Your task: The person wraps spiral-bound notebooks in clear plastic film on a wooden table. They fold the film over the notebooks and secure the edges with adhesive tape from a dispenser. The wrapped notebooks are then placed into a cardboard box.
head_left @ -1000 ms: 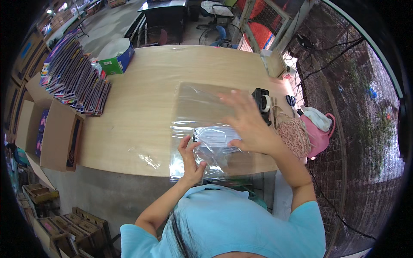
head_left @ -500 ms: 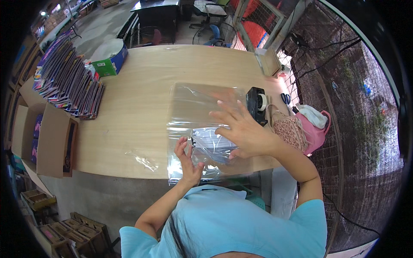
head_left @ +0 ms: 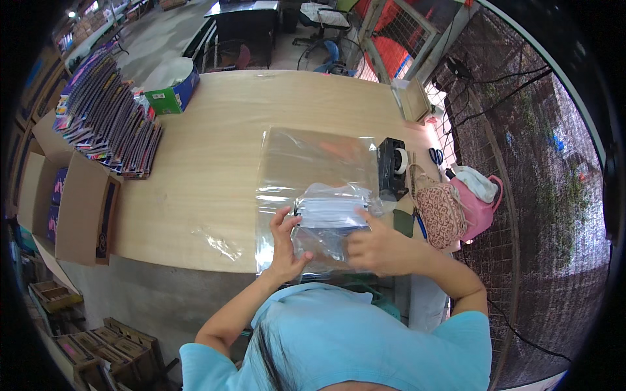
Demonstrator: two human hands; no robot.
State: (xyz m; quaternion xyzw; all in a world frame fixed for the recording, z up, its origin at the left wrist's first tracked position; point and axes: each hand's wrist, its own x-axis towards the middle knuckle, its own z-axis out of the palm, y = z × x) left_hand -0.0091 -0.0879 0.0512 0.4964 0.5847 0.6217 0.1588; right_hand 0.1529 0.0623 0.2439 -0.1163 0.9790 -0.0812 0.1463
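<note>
A small white stack [head_left: 331,213] with layered, paper-like edges sits under or inside clear plastic film [head_left: 306,153] on the table's near side. Glare hides how the film lies around it. At the stack's left end is my left hand [head_left: 285,246], its fingertips touching there and its thumb held apart. My right hand [head_left: 381,249] has the index finger stretched onto the stack's right end. Its other fingers are curled in over wrinkled film, and what they grip, if anything, is hidden.
Right of the film stand a black tape dispenser [head_left: 392,169], scissors [head_left: 435,156], a patterned pouch [head_left: 438,212] and a pink bag [head_left: 475,208]. Spiral-bound notebooks [head_left: 111,117] are piled at the left, near an open carton [head_left: 81,208] and a green-blue box [head_left: 173,94]. A plastic scrap [head_left: 222,244] lies near the front edge.
My right hand has come down and nearer from above the stack, its spread fingers now curled except the index. More of the white stack shows. My left hand stays at the left end.
</note>
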